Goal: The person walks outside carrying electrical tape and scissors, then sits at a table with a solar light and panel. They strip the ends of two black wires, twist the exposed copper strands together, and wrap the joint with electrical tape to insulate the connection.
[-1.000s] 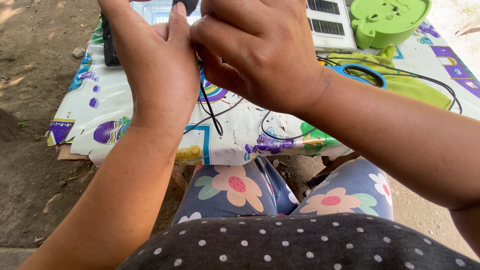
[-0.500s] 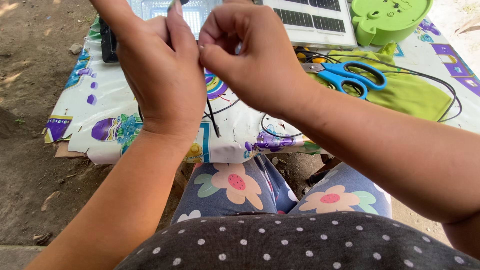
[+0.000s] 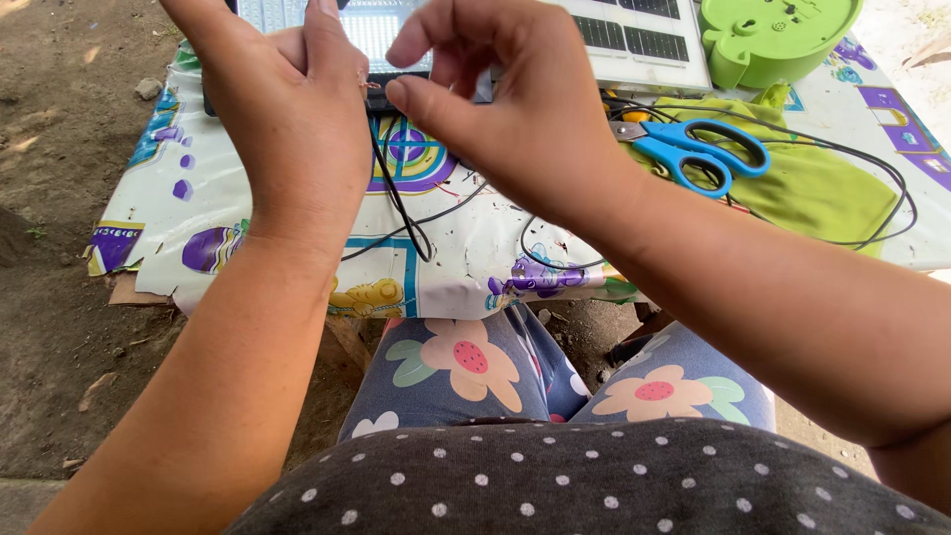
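Closest to me, my knees in flowered leggings sit under the edge of the bench, which is covered by a patterned plastic cloth. Above that edge my left hand is raised with its back to me, fingers curled; the thin black wire hangs down from it in a loop onto the cloth, though I cannot tell exactly how that grip closes on it, since the fingertips are hidden. Just beside it my right hand hovers, thumb and forefinger drawn close together near the wire's top end; whether they pinch it I cannot tell. Further right, blue-handled scissors lie on a green cloth, with more black cable curving around them. Farther back lie a flat light panel, partly hidden by my hands, a solar panel beside it, and a green plastic casing at the far right.
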